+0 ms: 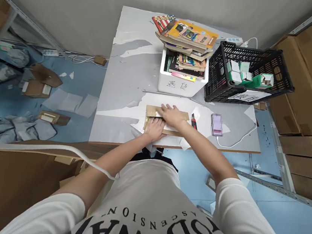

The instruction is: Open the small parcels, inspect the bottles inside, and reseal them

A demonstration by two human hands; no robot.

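Note:
A flattish brown cardboard box (183, 115) lies at the front of the table, a white label partly showing on it. Its top is mostly covered by my hands. Across the upper part stretches my right hand (171, 116), open, with fingers spread over the cardboard. My left hand (154, 129) rests on the box's near left portion, fingers extended and lying on it. Just right of the box is a red and black box cutter (193, 121), touched by neither hand. A phone (216, 125) with a blurred screen lies farther right, a white cable attached.
Behind the box stands a white bin (181, 86) piled with books (193, 34). To its right, a black crate (244, 93) holds several green and white cartons (262, 80). Large cardboard boxes (305, 78) fill the right-hand shelf. Parcels and packaging (37, 89) lie on the floor at left.

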